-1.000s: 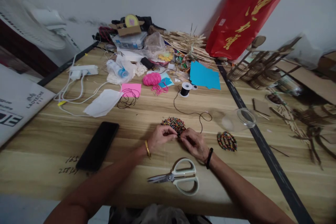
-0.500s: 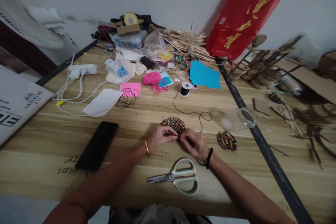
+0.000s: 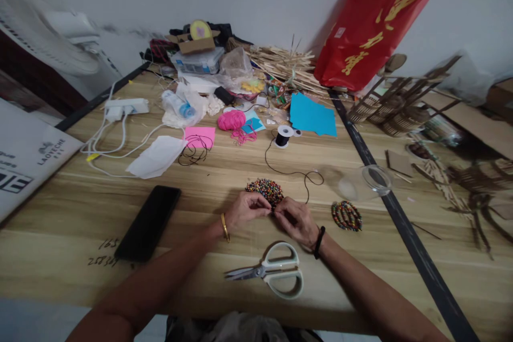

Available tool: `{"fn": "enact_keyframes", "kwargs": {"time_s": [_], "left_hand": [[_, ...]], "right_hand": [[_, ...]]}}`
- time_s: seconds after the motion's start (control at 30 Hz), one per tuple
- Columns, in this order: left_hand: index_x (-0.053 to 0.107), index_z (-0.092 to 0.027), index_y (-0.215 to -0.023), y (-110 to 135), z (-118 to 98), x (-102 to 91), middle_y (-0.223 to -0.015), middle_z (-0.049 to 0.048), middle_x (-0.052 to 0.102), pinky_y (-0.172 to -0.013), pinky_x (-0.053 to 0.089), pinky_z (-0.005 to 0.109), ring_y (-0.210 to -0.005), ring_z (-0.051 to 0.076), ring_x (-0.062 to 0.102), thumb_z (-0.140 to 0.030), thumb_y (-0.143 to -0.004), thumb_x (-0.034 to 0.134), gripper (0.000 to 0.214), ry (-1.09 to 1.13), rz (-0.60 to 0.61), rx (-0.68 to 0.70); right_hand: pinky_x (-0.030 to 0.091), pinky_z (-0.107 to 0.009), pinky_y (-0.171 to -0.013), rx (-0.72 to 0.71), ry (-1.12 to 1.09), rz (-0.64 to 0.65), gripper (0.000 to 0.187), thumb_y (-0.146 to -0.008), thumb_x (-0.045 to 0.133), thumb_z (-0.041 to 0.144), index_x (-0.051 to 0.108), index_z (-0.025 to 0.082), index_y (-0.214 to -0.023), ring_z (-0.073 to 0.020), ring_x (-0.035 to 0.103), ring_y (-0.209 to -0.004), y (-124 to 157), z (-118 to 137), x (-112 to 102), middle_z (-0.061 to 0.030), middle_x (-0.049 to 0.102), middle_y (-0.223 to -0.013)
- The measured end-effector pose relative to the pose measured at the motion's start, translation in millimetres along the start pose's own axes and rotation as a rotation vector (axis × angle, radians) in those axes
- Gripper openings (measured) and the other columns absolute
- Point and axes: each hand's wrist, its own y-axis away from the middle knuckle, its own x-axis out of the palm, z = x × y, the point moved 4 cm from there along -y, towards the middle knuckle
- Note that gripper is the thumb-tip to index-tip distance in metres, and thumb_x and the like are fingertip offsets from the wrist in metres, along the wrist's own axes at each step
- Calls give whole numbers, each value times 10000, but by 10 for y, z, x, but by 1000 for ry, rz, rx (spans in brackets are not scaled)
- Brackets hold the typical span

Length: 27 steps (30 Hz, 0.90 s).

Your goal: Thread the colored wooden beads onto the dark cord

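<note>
A heap of small multicoloured beads (image 3: 264, 190) lies on the wooden table, just beyond my fingertips. My left hand (image 3: 247, 207), with a gold bracelet (image 3: 225, 227) at its wrist, is closed in a pinch at the near edge of the heap. Facing it, my right hand (image 3: 297, 220) pinches too, its fingertips almost touching the left ones. What sits between the fingers is too small to make out. A black cord (image 3: 292, 172) runs from a spool (image 3: 282, 137) and ends near my right hand. Scissors with pale handles (image 3: 266, 269) lie closer to me.
Beaded bracelets (image 3: 347, 216) and a clear plastic cup (image 3: 374, 180) lie at the right. A black phone (image 3: 149, 223) rests at the left. Pink yarn (image 3: 231, 120), blue paper (image 3: 312, 113) and a power strip (image 3: 126, 108) are farther back. A red bag (image 3: 377, 26) leans on the wall.
</note>
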Motion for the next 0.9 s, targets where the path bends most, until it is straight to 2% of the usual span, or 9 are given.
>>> {"fn": "enact_keyframes", "kwargs": {"time_s": [0.9], "left_hand": [[674, -91, -738, 0, -20, 12, -652, 32, 657, -584, 434, 201, -594, 98, 559, -320, -622, 768, 273, -25, 12, -8]], "right_hand": [[446, -261, -593, -7, 1, -6, 73, -901, 488, 182, 557, 187, -875, -146, 558, -668, 3, -16, 6, -46, 603, -764]]}}
